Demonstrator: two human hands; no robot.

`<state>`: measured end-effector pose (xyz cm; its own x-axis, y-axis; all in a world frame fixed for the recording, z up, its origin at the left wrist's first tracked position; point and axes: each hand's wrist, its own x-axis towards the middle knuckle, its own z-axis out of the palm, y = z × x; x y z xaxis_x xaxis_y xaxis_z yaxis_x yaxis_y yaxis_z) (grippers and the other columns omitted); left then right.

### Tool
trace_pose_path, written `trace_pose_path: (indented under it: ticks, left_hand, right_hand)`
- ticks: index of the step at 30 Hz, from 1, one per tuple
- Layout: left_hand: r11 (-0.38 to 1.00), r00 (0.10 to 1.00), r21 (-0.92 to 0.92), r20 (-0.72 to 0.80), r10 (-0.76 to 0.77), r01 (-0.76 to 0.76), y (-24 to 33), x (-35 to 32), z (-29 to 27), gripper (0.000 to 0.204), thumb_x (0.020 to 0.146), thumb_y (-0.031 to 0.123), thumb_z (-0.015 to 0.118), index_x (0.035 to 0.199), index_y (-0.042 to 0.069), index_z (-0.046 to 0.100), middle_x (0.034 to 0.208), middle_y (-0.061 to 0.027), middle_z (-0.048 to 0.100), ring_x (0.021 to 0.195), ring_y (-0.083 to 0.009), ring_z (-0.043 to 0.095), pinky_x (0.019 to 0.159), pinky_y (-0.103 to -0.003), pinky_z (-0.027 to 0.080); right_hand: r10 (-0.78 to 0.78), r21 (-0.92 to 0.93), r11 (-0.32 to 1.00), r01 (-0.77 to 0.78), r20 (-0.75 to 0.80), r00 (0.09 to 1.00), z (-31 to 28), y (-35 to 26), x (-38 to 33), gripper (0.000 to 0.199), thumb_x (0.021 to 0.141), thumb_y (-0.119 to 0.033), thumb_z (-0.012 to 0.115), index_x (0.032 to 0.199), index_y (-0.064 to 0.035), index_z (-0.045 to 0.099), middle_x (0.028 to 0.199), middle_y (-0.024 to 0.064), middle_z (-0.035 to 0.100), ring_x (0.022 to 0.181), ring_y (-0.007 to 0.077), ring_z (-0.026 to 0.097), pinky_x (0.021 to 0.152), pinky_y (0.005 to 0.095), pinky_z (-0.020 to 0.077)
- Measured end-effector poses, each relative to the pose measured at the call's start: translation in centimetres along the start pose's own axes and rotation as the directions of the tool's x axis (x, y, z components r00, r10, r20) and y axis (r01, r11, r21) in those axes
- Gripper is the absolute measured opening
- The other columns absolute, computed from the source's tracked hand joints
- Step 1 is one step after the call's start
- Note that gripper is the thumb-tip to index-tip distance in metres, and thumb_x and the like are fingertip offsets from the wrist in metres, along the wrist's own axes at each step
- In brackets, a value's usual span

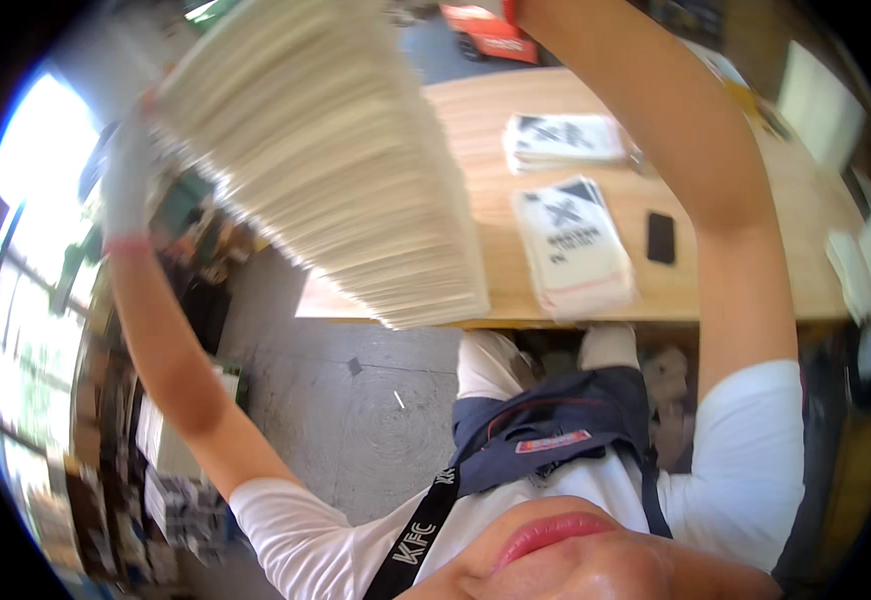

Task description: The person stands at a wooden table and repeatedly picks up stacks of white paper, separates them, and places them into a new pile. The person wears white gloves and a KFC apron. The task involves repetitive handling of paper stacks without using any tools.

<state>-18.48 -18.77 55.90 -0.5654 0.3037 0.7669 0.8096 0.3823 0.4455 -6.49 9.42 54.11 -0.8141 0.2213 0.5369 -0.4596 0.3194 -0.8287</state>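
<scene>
A tall stack of pale paper sheets or flat bags [325, 160] fills the upper left, leaning and blurred, its layered edges toward me. My left hand [127, 180], in a white glove with a pink cuff, is at the stack's left side. Its fingertips meet the stack's edge, but blur hides how they are bent. My right arm reaches up past the top edge of the view; only a red cuff shows there, and the hand is out of sight. On the table lie two smaller piles of printed white paper bags, one nearer [575, 250] and one farther [565, 140].
A black phone [660, 238] lies on the wooden table [755, 270], right of the nearer pile. A red object [490, 35] stands beyond the table. Shelves and piled goods [185, 500] line the left, by bright windows. Grey floor [355, 420] shows below the stack.
</scene>
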Motion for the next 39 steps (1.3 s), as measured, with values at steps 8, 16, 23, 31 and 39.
trace_pose_path:
  ticks: [8, 16, 23, 31, 39]
  left_hand:
    - [0.874, 0.789, -0.042, -0.453, 0.415, -0.484, -4.4, -24.3, 9.3, 0.033, 0.094, 0.016, 0.041, 0.114, -0.009, 0.051, 0.106, -0.0229, 0.058, 0.101, -0.0303, 0.057, 0.088, -0.044, 0.046]
    - [0.910, 0.836, -0.331, 0.548, -0.031, 0.250, -0.3, -41.3, 28.1, 0.022, 0.085, 0.008, 0.051, 0.102, 0.000, 0.063, 0.103, -0.0125, 0.062, 0.097, -0.0269, 0.057, 0.084, -0.035, 0.044]
    - [0.975, 0.680, -0.182, 0.699, 0.221, -0.130, 2.6, -34.8, 40.3, 0.030, 0.082, 0.021, 0.058, 0.110, 0.009, 0.059, 0.113, -0.0115, 0.058, 0.109, -0.0305, 0.051, 0.091, -0.039, 0.041]
    - [0.862, 0.455, 0.332, 0.880, -0.137, -0.383, 1.6, -32.7, 47.3, 0.037, 0.074, 0.021, 0.064, 0.109, 0.018, 0.053, 0.109, -0.0066, 0.057, 0.103, -0.0296, 0.055, 0.081, -0.042, 0.048]
    - [0.971, 0.621, 0.173, 0.783, -0.035, -0.163, -3.9, -33.2, 47.6, 0.032, 0.071, 0.009, 0.059, 0.102, 0.015, 0.054, 0.104, -0.0065, 0.056, 0.101, -0.0287, 0.054, 0.080, -0.040, 0.048]
  right_hand:
    - [0.061, -0.156, 0.982, -0.102, -0.251, 0.966, -17.5, 11.5, -19.7, 0.026, 0.092, -0.032, 0.051, 0.087, -0.0069, 0.058, 0.061, 0.0000, 0.054, 0.049, 0.0071, 0.047, 0.043, 0.0219, 0.0349]
    - [0.507, 0.561, 0.809, -0.177, -0.818, -0.273, -34.1, 36.3, -53.0, 0.028, 0.084, -0.031, 0.061, 0.083, -0.0044, 0.051, 0.060, 0.0043, 0.043, 0.043, 0.0153, 0.041, 0.037, 0.0280, 0.0313]
    - [0.425, 0.413, 0.842, -0.346, -0.904, -0.044, -35.2, 38.6, -52.9, 0.013, 0.088, -0.019, 0.055, 0.090, -0.0063, 0.051, 0.064, 0.0007, 0.045, 0.045, 0.0095, 0.039, 0.036, 0.0243, 0.0295]
    - [0.432, 0.435, 0.889, -0.141, -0.900, -0.056, -36.0, 38.8, -51.0, 0.013, 0.085, -0.012, 0.053, 0.095, -0.0050, 0.048, 0.080, 0.0087, 0.061, 0.062, 0.0179, 0.062, 0.048, 0.0262, 0.0498]
    - [0.531, 0.543, 0.834, -0.101, -0.737, 0.418, -27.1, 30.8, -49.8, 0.030, 0.085, -0.011, 0.052, 0.114, -0.0035, 0.049, 0.093, 0.0094, 0.061, 0.080, 0.0206, 0.060, 0.067, 0.0331, 0.0494]
